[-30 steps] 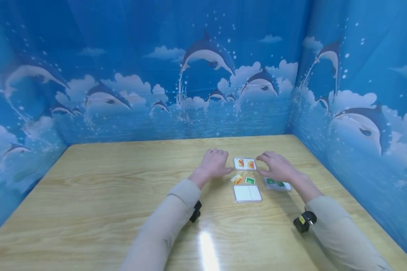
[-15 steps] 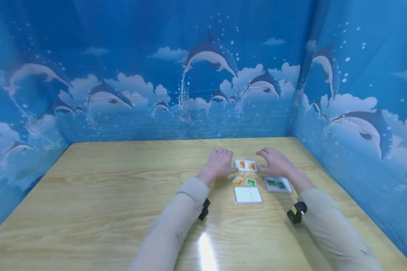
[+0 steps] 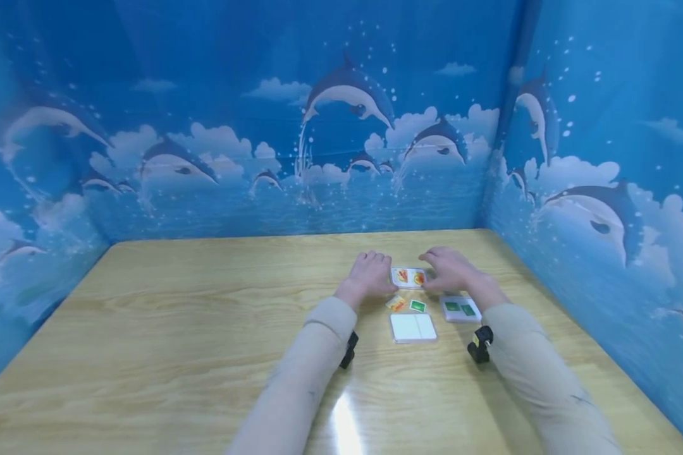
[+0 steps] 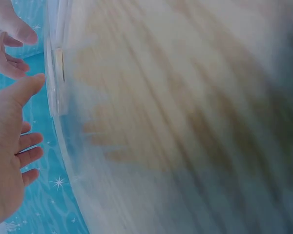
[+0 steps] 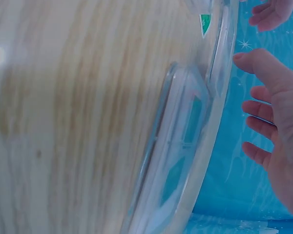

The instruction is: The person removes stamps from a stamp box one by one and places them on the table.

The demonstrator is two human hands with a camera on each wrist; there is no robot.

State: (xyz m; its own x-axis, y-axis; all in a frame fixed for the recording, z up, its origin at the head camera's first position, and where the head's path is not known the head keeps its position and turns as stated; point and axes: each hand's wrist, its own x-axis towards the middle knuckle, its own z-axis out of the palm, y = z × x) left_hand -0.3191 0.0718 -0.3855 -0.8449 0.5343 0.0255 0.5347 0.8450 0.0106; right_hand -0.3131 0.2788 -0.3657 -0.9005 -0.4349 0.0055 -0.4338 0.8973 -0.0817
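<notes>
A flat clear case (image 3: 408, 278) with two orange picture cards lies farthest back of the cases, between my hands. My left hand (image 3: 369, 274) is at its left side, thumb tip close to the near left corner. At the right side my right hand (image 3: 451, 270) overlaps its edge in the head view, thumb low and fingers beyond. Both wrist views show relaxed, spread fingers on the left hand (image 4: 10, 141) and the right hand (image 5: 278, 117), holding nothing. Just nearer lie a loose orange card (image 3: 396, 303) and a loose green card (image 3: 418, 306).
A case with white panels (image 3: 412, 328) lies nearest the body. Another case with two green cards (image 3: 460, 309) sits under the right forearm's inner side. The wooden table (image 3: 193, 328) meets dolphin-print curtains (image 3: 233, 120) at the back and sides.
My left hand has shifted right and my right hand left, so both are closer to the case with orange cards. The green-card case shows more fully. The cards lie as before.
</notes>
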